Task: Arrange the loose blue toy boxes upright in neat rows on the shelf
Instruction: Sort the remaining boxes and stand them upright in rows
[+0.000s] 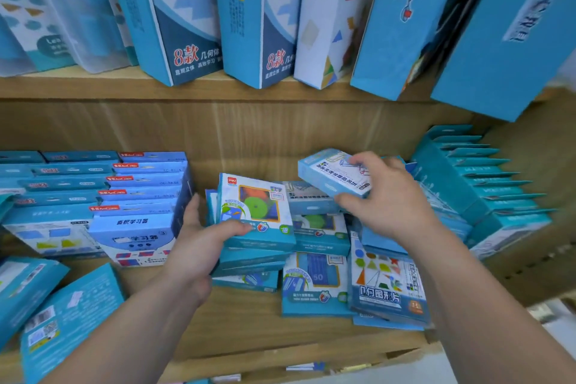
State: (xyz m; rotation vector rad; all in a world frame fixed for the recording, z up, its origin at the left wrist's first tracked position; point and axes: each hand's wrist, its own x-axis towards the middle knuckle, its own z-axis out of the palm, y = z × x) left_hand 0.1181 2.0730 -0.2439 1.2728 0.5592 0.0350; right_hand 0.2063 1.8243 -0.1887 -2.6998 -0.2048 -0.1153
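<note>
A loose heap of flat blue toy boxes lies in the middle of the lower wooden shelf [249, 321]. My left hand [202, 243] grips a small stack of these boxes from its left side, thumb across the top box with a green disc picture [255, 206]. My right hand [386, 196] holds a blue-and-white box [330, 171] lifted above the heap, tilted. Beneath lie a box marked 50 [314, 284] and a box with coloured shapes [386, 287], both flat.
Upright rows of blue boxes [137, 196] stand at the left, and another leaning row [486, 184] at the right. Two blue boxes [62, 315] lie loose at the front left. Tall boxes [187, 15] fill the upper shelf.
</note>
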